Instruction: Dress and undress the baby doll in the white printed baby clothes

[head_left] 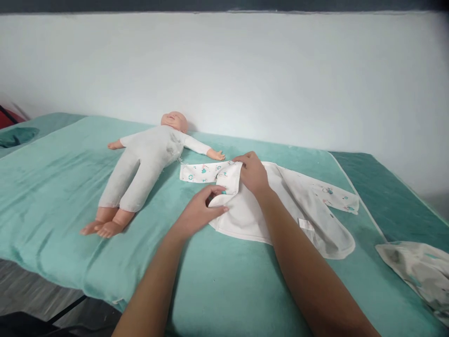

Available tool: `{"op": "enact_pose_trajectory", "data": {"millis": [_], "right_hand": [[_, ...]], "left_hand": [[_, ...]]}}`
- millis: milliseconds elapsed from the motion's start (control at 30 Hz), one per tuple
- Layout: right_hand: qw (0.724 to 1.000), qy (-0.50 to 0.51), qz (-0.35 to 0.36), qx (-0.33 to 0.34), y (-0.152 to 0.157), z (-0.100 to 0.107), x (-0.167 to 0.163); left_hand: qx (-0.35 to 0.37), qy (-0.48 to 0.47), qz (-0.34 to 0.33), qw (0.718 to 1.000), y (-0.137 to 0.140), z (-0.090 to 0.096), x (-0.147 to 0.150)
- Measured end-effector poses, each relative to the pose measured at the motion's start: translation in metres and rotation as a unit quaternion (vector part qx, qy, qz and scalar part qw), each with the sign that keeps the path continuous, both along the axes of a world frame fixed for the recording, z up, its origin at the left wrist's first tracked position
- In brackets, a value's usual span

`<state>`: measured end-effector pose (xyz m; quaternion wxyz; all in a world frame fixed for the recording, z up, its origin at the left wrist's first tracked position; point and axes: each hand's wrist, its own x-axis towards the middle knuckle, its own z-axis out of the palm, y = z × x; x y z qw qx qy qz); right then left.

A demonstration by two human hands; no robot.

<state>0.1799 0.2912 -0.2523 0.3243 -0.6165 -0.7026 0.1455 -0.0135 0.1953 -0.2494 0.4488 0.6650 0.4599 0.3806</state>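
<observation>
A white baby shirt [252,217] with small printed figures lies spread open on the bed, its pale inside facing up and both sleeves stretched outward. My left hand [199,210] pinches the folded front edge on the left side, thumb and fingers closing around the cloth. Higher up, my right hand [253,173] grips the same front panel near the collar, fingertips curled over the fabric. Just left of the shirt, a baby doll [147,150] with a white cloth body lies on its back, one arm reaching toward the left sleeve.
A green blanket [70,187] covers the bed, with a darker green strip [396,196] on the right. Another printed cloth [421,271] lies crumpled at the right edge. A white wall [280,79] stands behind. Dark floor [24,285] shows at lower left.
</observation>
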Motion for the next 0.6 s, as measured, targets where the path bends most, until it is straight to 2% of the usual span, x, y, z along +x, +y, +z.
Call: {"op": "enact_pose_trajectory", "data": {"millis": [167, 300, 400, 500, 600], "right_hand": [[0.998, 0.031, -0.028, 0.04, -0.002, 0.002, 0.013], [0.996, 0.044, -0.068, 0.024, -0.005, 0.001, 0.023], [0.997, 0.017, -0.07, -0.001, -0.006, -0.001, 0.032], [0.994, -0.022, -0.093, -0.05, -0.008, 0.001, 0.038], [0.987, -0.003, -0.135, -0.082, -0.008, 0.004, 0.039]], "left_hand": [[0.167, 0.102, 0.023, 0.98, -0.024, -0.011, 0.015], [0.306, 0.182, 0.002, 0.934, -0.034, -0.017, 0.029], [0.349, 0.24, -0.031, 0.905, -0.035, -0.019, 0.035], [0.363, 0.245, -0.047, 0.898, -0.034, -0.018, 0.038], [0.38, 0.238, -0.058, 0.892, -0.035, -0.016, 0.04]]}}
